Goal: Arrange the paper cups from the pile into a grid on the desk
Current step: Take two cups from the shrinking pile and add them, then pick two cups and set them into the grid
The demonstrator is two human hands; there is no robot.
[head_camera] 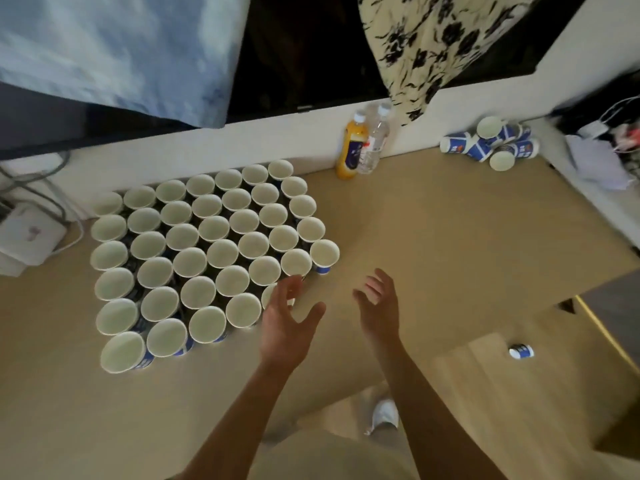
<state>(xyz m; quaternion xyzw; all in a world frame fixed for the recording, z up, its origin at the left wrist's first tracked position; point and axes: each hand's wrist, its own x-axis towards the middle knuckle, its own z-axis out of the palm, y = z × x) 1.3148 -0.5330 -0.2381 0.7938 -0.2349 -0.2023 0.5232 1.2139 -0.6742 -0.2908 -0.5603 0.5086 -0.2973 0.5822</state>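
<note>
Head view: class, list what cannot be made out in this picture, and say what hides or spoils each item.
1. Head view: one grid cup, mostly hidden behind the fingers of the left hand.
2. Head view: the number of cups in the pile; they overlap and are small.
3. Head view: the print on the orange bottle, blurred.
4. Head view: the blue-and-white object lower right, too small to identify.

Your left hand (284, 327) and right hand (379, 306): both bare, and your forearms (242, 410) bare right down to the lower edge of view. Fingertips blurred; fine detail unreadable. Beneath the arms you wear pale beige legwear (332, 457), trousers or shorts, cannot tell which. One white shoe (385, 414) shows between your forearms, rounded toe, plain upper
</note>
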